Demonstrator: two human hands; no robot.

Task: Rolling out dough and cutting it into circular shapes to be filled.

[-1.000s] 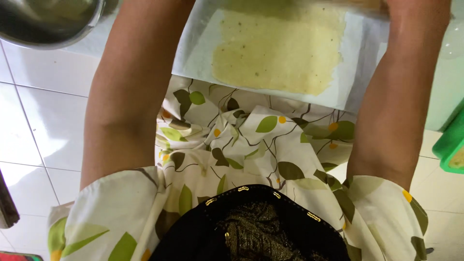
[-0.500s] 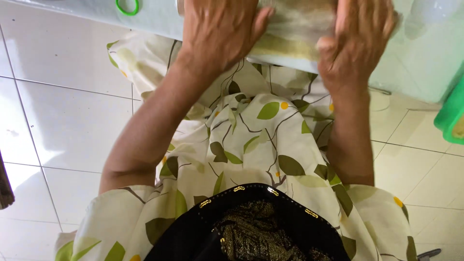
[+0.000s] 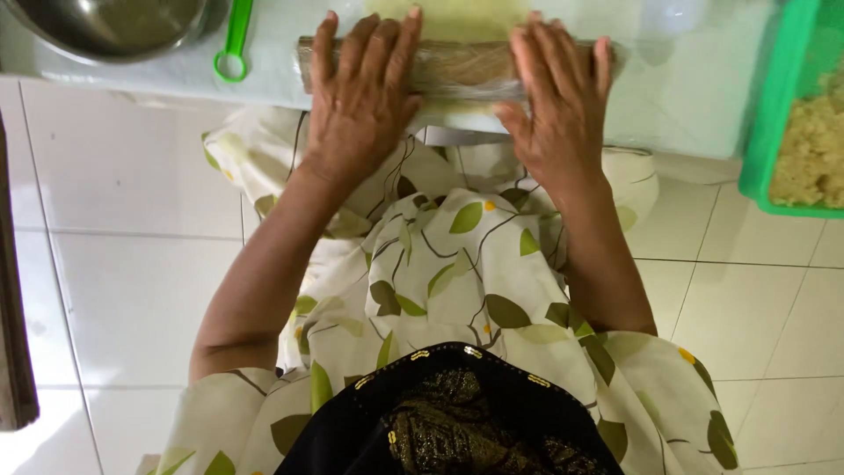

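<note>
Top-left corner of the work surface (image 3: 703, 97): a metal bowl (image 3: 105, 26), rounded and shiny, cut off by the upper frame edge. Just right of it, near the front edge of the surface, a green plastic handle ending in a ring (image 3: 234, 53); the ring lies flat on the pale covering. At the right edge, a green plastic tray (image 3: 774, 132) holds a pale, crumbly yellowish mass (image 3: 818, 141), only partly in view. Below the surface: white floor tiles (image 3: 132, 290) with grey joints. At the left frame edge, a dark upright strip (image 3: 13, 334), too cropped to identify.
</note>
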